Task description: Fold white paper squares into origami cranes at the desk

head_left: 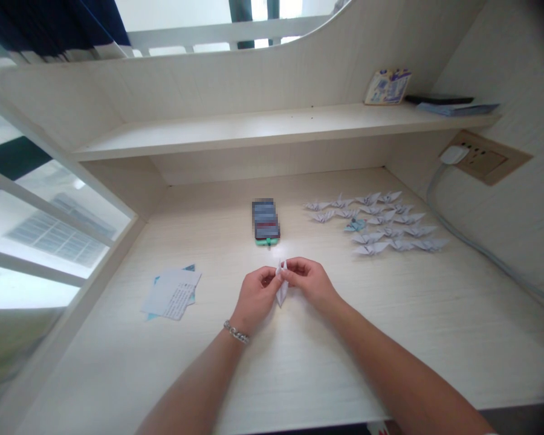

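Note:
Between my two hands is a small piece of folded white paper, narrow and pointed, with its lower tip toward me and two thin points sticking up. My left hand pinches it from the left, thumb on the near face. From the right, my right hand grips the same paper, its thumb close to the other thumb. The fingers behind the paper are partly hidden. Off to the right stand several folded paper cranes in rows, mostly white, and one blue paper crane is among them.
A phone with a green edge lies beyond my hands. At left is a small stack of paper sheets, the top one bearing writing. A shelf spans the back, holding a small box. A cable runs down the right side from a socket.

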`<act>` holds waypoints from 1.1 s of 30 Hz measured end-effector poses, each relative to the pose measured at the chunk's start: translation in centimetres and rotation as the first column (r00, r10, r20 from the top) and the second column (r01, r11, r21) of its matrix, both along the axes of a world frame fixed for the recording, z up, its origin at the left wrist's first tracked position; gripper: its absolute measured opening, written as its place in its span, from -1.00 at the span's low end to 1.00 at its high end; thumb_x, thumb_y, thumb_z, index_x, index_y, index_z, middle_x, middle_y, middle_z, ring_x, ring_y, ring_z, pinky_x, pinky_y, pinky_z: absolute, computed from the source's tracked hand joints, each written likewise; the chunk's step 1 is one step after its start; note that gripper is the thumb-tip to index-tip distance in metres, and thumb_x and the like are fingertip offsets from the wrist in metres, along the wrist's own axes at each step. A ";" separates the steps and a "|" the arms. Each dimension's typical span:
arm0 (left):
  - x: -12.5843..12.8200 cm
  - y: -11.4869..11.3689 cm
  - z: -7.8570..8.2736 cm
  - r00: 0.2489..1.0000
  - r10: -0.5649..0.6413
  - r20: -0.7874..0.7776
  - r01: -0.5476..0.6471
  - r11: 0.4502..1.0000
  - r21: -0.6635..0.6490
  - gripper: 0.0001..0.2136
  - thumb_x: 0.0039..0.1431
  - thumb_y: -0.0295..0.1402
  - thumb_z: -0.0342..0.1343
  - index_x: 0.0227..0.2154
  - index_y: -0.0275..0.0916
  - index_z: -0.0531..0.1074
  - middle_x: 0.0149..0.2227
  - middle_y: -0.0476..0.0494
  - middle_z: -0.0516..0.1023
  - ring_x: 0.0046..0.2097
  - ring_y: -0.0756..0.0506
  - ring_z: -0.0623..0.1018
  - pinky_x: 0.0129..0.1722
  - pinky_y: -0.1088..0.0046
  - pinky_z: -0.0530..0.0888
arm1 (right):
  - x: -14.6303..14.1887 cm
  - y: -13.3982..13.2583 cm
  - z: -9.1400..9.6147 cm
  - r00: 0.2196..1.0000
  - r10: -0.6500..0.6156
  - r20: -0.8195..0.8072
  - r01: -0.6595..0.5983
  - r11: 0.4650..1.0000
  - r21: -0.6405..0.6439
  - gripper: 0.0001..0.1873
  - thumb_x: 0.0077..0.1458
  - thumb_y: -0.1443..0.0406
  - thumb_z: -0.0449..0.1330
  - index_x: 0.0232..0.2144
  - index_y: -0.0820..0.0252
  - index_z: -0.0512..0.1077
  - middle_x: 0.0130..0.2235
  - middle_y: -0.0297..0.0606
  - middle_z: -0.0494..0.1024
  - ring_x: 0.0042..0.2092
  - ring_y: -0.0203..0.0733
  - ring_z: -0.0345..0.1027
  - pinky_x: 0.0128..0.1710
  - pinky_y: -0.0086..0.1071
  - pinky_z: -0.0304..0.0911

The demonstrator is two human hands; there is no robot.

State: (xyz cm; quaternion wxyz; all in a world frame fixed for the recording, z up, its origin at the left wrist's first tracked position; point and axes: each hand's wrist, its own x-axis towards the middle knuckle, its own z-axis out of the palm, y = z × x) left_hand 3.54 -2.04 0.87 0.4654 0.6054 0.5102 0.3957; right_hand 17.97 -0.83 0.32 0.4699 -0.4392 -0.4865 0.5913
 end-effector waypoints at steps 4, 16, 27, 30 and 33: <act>0.2 -0.1 0.3 0.999 -0.048 0.016 0.048 0.999 -0.005 -0.69 0.06 -0.16 0.03 -0.41 -0.34 0.48 -0.43 -0.13 0.52 -0.40 -0.02 0.45 -0.42 0.53 0.35 | 0.4 0.2 0.1 0.999 -0.005 0.045 0.006 1.000 -0.011 -0.75 -0.22 0.18 0.29 -0.50 0.28 0.47 -0.48 -0.27 0.50 -0.46 -0.29 0.32 -0.42 -0.42 0.23; 0.0 -0.1 0.2 0.995 -0.104 0.008 0.104 0.993 -0.051 -0.72 0.07 -0.20 0.02 -0.42 -0.35 0.46 -0.43 -0.15 0.49 -0.39 -0.02 0.42 -0.40 0.52 0.33 | 0.5 0.2 0.2 0.998 -0.042 -0.038 0.038 0.996 -0.079 -0.76 -0.23 0.18 0.30 -0.53 0.26 0.44 -0.51 -0.30 0.48 -0.48 -0.30 0.31 -0.43 -0.39 0.25; 0.0 -0.2 0.1 0.987 -0.145 -0.072 0.141 0.988 -0.060 -0.69 0.09 -0.16 -0.01 -0.43 -0.33 0.46 -0.44 -0.12 0.49 -0.41 -0.02 0.40 -0.44 0.53 0.30 | 1.2 0.5 -0.1 0.999 -0.032 -0.008 0.032 0.999 -0.005 -0.69 -0.35 0.33 0.35 -0.43 0.23 0.41 -0.46 -0.31 0.49 -0.41 -0.26 0.38 -0.40 -0.41 0.27; -0.1 -0.2 0.0 0.985 -0.159 -0.065 0.156 0.986 -0.057 -0.70 0.09 -0.17 0.00 -0.43 -0.33 0.47 -0.44 -0.12 0.50 -0.40 -0.03 0.41 -0.43 0.52 0.31 | 1.2 0.5 -0.3 0.999 -0.036 -0.004 0.036 0.999 -0.012 -0.69 -0.35 0.32 0.35 -0.44 0.23 0.40 -0.48 -0.31 0.48 -0.44 -0.26 0.37 -0.43 -0.42 0.25; -0.2 -0.2 -0.1 0.983 -0.176 -0.047 0.172 0.983 -0.063 -0.72 0.08 -0.20 0.01 -0.42 -0.33 0.48 -0.42 -0.13 0.50 -0.39 -0.03 0.41 -0.40 0.51 0.31 | 1.2 0.4 -0.4 0.999 -0.040 0.005 0.040 0.999 -0.020 -0.70 -0.36 0.31 0.36 -0.47 0.23 0.39 -0.50 -0.32 0.47 -0.46 -0.27 0.35 -0.45 -0.43 0.24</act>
